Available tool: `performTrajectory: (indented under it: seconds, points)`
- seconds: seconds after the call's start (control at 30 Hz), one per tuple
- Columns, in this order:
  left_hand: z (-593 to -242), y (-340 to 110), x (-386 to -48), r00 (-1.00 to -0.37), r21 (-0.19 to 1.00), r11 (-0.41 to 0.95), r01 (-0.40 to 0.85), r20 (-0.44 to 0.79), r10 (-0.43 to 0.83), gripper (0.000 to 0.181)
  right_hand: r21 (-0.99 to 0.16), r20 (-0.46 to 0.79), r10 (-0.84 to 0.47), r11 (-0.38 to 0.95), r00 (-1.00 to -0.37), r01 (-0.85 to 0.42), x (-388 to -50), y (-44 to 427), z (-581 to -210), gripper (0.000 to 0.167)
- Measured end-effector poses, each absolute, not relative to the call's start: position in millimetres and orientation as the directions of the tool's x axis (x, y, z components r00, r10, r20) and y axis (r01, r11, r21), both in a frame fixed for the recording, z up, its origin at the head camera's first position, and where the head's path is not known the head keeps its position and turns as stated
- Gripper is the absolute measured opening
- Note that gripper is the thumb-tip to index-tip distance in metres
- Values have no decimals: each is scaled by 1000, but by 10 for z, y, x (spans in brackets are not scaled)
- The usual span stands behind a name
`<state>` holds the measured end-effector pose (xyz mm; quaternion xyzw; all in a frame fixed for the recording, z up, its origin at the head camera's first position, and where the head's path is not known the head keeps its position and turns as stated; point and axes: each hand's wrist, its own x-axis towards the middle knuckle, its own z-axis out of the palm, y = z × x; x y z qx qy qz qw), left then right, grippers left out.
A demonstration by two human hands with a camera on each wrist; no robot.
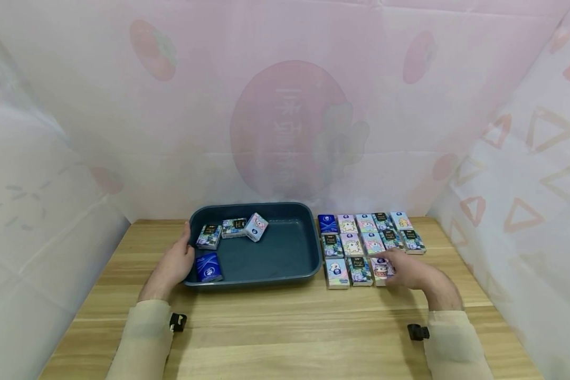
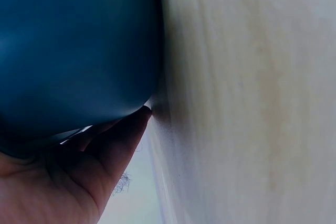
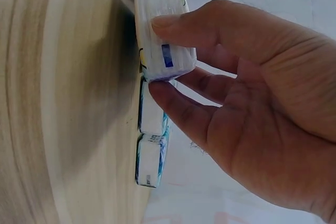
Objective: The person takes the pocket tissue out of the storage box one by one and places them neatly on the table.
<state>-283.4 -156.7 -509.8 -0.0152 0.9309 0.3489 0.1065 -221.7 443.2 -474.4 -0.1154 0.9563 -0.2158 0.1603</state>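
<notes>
A dark blue-green plastic bin (image 1: 285,250) sits on the table. My left hand (image 1: 171,264) holds its left side; in the left wrist view the fingers (image 2: 118,142) lie along the outer wall below the rim. On the right, my right hand (image 1: 410,272) pinches a small tissue pack (image 3: 165,30) with a cartoon print, at the right end of the front row. The thumb presses one side of that pack, and fingers touch its end. Inside the bin are a blue tissue pack (image 1: 209,267), two dark floral packs (image 1: 209,237) and a pale cartoon pack (image 1: 256,227).
Several tissue packs (image 1: 352,245) lie in three rows against the bin's right side, in blue, dark floral and pastel wrappers. The wooden table (image 1: 285,327) ends at a printed cloth backdrop (image 1: 195,132), with cloth walls at both sides.
</notes>
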Motion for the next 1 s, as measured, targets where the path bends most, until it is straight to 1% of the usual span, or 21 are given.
performTrajectory:
  seconds: [0.23, 0.6, 0.8, 1.0]
  points:
    - [-5099, -1565, -2839, -976, 642, 759, -108, -213, 41, 76, -450, -203, -285, 877, -937, -169, -2216, 4410, -4801, 74]
    - [-5105, -1560, -2843, -977, 642, 759, -109, -211, 38, 76, -448, -128, -281, 872, -951, -197, -2230, 4417, -4859, 61]
    - [-5107, -1567, -2846, -977, 646, 755, -107, -209, 40, 77, -500, -52, -264, 842, -963, -203, -2234, 4254, -4655, 58]
    - [-5108, -1573, -2842, -977, 644, 757, -111, -211, 36, 76, -516, -46, -286, 827, -957, -222, -2272, 4025, -4499, 55]
